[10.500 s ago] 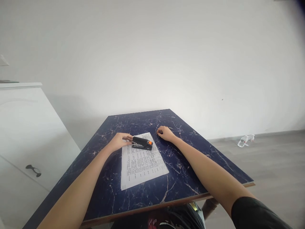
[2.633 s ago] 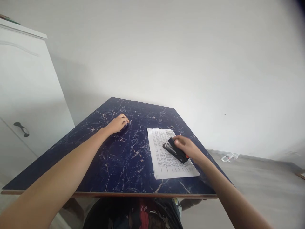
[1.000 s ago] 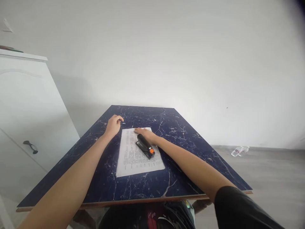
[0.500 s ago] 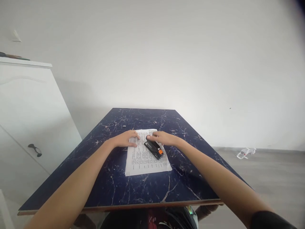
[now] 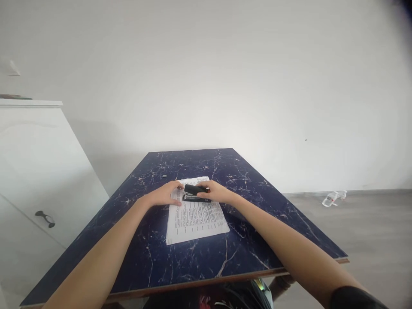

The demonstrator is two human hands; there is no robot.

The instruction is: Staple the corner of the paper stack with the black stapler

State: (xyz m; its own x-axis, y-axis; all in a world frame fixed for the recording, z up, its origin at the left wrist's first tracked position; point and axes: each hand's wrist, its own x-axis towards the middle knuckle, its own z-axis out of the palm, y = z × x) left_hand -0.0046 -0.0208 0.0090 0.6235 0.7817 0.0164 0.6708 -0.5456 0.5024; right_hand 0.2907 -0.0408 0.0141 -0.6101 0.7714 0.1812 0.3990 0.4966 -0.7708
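A black stapler [image 5: 192, 189] lies sideways over the upper half of printed paper sheets [image 5: 196, 225], its front end pointing left. My right hand [image 5: 214, 191] grips the stapler's rear part, thumb on the near side and fingers on the far side. At the paper's left edge rests my left hand [image 5: 167, 193], fingers apart and curved toward the stapler's front end, holding nothing. The sheets lie flat on a dark blue marble-patterned table [image 5: 193, 262].
Beyond my left hand, a small grey piece [image 5: 164, 176] lies on the table. A white cabinet [image 5: 35, 154] with a dark handle [image 5: 45, 219] stands at the left. Crumpled clear plastic [image 5: 334, 198] is on the floor at the right, by the wall [image 5: 206, 77].
The stapler has turned from slanting across the sheets to lying sideways, its front now pointing left. My right hand has closed around its rear part. The head view has shifted slightly.
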